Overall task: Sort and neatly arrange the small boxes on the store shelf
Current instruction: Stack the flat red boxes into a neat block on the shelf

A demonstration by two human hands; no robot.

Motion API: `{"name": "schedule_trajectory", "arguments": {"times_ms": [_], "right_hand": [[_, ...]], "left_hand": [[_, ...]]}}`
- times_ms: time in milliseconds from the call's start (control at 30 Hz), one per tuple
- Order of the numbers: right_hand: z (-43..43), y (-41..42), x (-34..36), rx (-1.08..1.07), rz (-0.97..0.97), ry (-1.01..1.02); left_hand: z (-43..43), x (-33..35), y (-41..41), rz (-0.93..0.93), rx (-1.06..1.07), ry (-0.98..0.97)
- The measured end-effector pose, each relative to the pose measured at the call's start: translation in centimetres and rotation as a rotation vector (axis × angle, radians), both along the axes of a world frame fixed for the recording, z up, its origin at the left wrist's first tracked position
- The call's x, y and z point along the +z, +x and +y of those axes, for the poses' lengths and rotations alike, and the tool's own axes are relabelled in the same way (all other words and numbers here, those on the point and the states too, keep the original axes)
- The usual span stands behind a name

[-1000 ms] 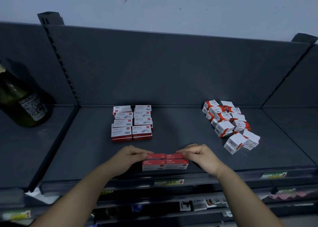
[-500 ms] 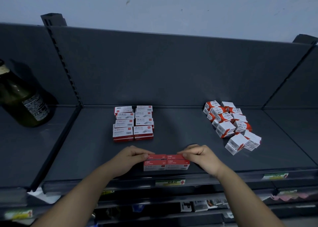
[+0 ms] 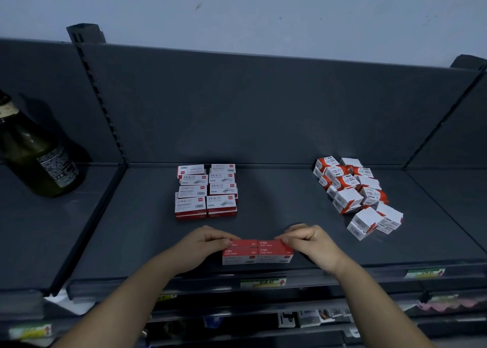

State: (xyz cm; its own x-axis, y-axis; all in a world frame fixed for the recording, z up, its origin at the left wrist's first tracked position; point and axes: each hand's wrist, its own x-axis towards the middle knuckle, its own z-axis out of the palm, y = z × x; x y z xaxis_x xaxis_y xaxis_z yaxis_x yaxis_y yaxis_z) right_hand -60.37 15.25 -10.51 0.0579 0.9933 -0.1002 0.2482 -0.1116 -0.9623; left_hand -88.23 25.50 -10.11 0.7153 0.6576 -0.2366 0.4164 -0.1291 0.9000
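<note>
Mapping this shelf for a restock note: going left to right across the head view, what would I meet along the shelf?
dark glass bottle → neat block of staple boxes → red boxes at the front edge → jumbled pile of white-and-orange boxes

A block of red boxes (image 3: 257, 252) at the shelf (image 3: 290, 215) front is gripped at its ends by left hand (image 3: 203, 247) and right hand (image 3: 308, 242).

"24/6" in bold on the stacked white boxes (image 3: 221, 201), "订书钉" on the front red boxes (image 3: 257, 252), price tag (image 3: 263, 282) too blurred to read
</note>
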Motion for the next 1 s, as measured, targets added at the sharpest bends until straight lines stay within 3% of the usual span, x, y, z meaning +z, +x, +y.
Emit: {"name": "schedule_trajectory", "arguments": {"times_ms": [367,433,533,667,800,900,1000], "right_hand": [[-0.1,-0.3,0.6,-0.015,-0.026,-0.029],[0.0,-0.3,0.6,-0.013,-0.026,-0.041],[0.2,-0.1,0.9,0.022,-0.024,-0.089],[1.7,-0.2,1.9,0.037,-0.090,-0.153],[5.2,-2.0,3.5,0.006,-0.219,-0.112],[8.4,-4.2,4.7,0.044,-0.315,-0.125],[10.9,-6.6,5.3,0.112,-0.447,-0.193]], "left_hand": [[-0.2,0.0,0.0,-0.013,0.021,0.005],[-0.2,0.2,0.0,-0.095,0.055,-0.063],[0.2,0.3,-0.4,-0.290,0.260,-0.111],[1.8,0.6,-2.3,-0.404,0.608,0.023],[4.8,0.3,-4.2,-0.207,0.801,0.210],[6.2,0.0,-4.6,0.082,0.715,0.135],[6.3,-0.3,-4.4,0.069,0.654,0.093]]}}
